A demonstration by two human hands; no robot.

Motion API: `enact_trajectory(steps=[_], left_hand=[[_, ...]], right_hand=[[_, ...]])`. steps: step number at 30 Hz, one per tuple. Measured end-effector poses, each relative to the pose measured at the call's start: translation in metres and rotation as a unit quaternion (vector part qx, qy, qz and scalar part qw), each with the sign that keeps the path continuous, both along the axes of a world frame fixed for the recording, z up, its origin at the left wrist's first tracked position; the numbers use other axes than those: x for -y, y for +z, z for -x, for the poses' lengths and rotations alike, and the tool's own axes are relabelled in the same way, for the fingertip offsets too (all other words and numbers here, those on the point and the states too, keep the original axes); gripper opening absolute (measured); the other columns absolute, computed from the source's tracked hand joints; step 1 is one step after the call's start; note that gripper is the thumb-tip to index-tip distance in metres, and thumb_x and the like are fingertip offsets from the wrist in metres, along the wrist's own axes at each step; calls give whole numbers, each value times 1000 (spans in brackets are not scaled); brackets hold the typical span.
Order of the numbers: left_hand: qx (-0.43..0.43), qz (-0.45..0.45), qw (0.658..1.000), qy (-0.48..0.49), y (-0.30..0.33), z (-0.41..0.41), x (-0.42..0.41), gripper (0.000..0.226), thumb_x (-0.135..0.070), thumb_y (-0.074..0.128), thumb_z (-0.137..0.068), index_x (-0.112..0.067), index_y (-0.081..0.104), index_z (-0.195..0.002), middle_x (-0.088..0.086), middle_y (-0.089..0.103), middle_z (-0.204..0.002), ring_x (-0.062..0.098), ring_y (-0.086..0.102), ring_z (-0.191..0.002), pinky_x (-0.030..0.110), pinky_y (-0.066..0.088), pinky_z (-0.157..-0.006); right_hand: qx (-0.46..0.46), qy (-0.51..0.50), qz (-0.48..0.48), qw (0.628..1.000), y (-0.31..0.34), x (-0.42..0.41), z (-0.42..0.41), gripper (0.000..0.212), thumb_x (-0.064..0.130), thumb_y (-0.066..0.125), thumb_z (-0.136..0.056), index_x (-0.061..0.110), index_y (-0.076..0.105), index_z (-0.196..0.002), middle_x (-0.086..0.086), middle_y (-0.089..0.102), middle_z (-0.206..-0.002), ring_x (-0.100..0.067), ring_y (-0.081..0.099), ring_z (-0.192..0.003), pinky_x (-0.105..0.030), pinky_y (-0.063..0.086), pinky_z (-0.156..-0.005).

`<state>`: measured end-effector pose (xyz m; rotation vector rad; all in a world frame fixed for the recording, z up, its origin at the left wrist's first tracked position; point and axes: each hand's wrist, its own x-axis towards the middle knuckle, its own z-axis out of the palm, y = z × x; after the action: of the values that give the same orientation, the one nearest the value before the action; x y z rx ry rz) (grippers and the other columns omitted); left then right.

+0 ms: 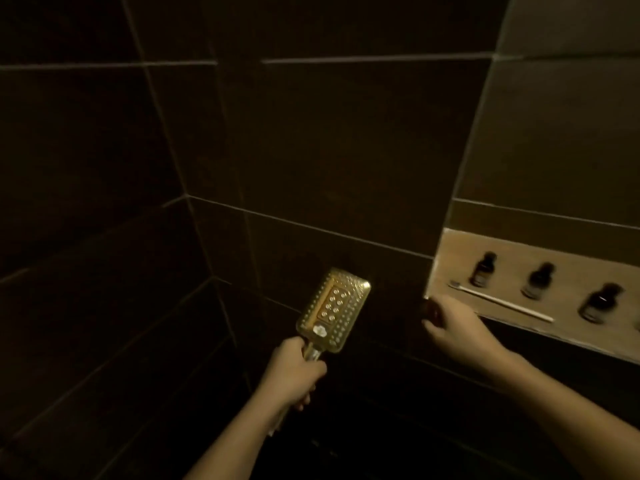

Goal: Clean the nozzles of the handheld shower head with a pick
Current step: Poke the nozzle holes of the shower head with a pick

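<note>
Here, lower centre: left hand (294,370) grip curled round the handle of the gold rectangular metal shower head (333,308), nozzle face toward camera. Right hand (457,332), lower right, fingers bent, apparently empty, though hard to tell. Slim white pick (502,303) on the recessed tiled shelf (450,271), just right of that hand, long axis slanting down-right.

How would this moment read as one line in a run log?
left hand: grips shower head handle | right hand: near niche shelf edge, grip unclear | pick: on shelf, untouched
</note>
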<state>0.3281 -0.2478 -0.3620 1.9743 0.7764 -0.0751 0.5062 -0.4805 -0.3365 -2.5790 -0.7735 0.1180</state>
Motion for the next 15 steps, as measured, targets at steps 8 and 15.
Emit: enact_trajectory(steps=[8, 15], left_hand=[[0, -16, 997, -80, -4, -46, 34, 18, -19, 71, -89, -22, 56, -100, 7, 66, -68, 14, 58, -42, 25, 44, -39], [10, 27, 997, -73, -10, -41, 34, 19, -20, 73, -89, -20, 57, -98, 3, 63, -63, 11, 56, -40, 24, 42, -38]], right_hand=[[133, -100, 67, 984, -1, 82, -49, 29, 31, 58, -94, 22, 58, -121, 1, 57, -120, -19, 49, -109, -33, 46, -88], [157, -105, 176, 966, -4, 89, -75, 20, 36, 53, -96, 27, 62, -111, 3, 60, -111, -18, 52, -103, -34, 39, -84]])
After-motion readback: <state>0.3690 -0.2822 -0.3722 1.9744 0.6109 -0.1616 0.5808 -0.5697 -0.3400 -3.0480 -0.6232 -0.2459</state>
